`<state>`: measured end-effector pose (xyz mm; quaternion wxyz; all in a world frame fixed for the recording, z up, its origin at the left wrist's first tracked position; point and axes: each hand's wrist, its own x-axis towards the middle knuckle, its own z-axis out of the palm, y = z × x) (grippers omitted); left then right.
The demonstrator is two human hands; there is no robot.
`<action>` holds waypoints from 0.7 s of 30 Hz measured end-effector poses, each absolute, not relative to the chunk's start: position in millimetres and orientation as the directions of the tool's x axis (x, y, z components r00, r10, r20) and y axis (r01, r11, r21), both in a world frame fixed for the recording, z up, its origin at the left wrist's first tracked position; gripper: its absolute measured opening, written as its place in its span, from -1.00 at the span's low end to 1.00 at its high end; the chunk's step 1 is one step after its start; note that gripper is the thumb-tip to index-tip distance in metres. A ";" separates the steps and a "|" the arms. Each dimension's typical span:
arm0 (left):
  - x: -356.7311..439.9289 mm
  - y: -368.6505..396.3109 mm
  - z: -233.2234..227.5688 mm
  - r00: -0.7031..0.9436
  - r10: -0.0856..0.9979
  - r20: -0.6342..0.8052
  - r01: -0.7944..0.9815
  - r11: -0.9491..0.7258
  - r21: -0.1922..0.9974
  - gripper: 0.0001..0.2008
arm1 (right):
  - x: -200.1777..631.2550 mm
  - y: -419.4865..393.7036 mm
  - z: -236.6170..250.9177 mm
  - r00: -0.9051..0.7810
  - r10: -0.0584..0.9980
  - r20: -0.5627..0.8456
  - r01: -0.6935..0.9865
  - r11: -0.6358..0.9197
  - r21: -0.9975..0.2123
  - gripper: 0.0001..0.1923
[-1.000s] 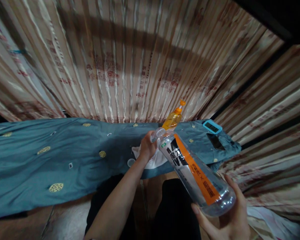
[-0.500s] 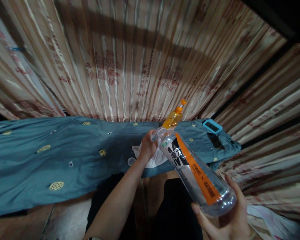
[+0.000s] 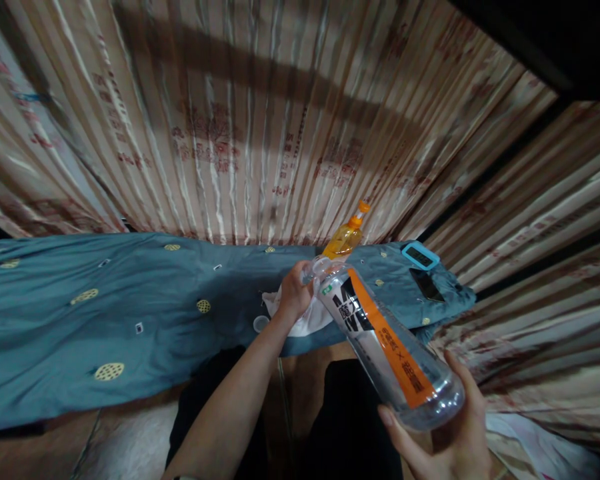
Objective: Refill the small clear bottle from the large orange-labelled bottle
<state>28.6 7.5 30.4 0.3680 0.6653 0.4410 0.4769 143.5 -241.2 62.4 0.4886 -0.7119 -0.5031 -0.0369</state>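
Bottle [image 3: 387,347], clear plastic, seemingly empty, black-and-white label with an orange strip along its length. Held tilted in mid-air at centre-right, above the near edge of the worktop [image 3: 130,320]. Long axis runs from base, near and right, up to neck, far and left.

Right hand [image 3: 447,433] cups the base from below, fingers curled up round the bottom, palm open enough that the base sits in it; grip partial, not a full wrap. Left hand [image 3: 293,293] closed round the neck end, fingers bunched at the mouth of the bottle; a white cloth [image 3: 307,320] lies bunched under and just beside this hand, and whether the fingers pinch cloth, cap or bare neck cannot be told. So each hand has one end: left at the far end, right at the near end, bottle spanning between them.

Just beyond the left hand stands an orange bottle [image 3: 345,237] with an orange nozzle, upright, near the neck of the clear one. A small whitish round thing [image 3: 261,324], perhaps a cap, rests on the blue patterned cover of the worktop, just left of the cloth. Far right on the cover: a blue-framed timer [image 3: 420,255] and a dark phone [image 3: 427,285] beside it. Striped curtain [image 3: 260,133] hangs behind.

Against the earlier pictures: both grips unchanged, bottle at the same tilt. Whole scene sits slightly lower and left, which reads as head movement, not hand movement.
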 end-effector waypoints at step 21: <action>26.7 6.9 31.5 0.131 0.935 0.330 0.190 -0.351 0.917 -0.74 | 124.0 -230.9 72.7 0.621 0.623 0.475 0.643 -0.058 -0.764 0.00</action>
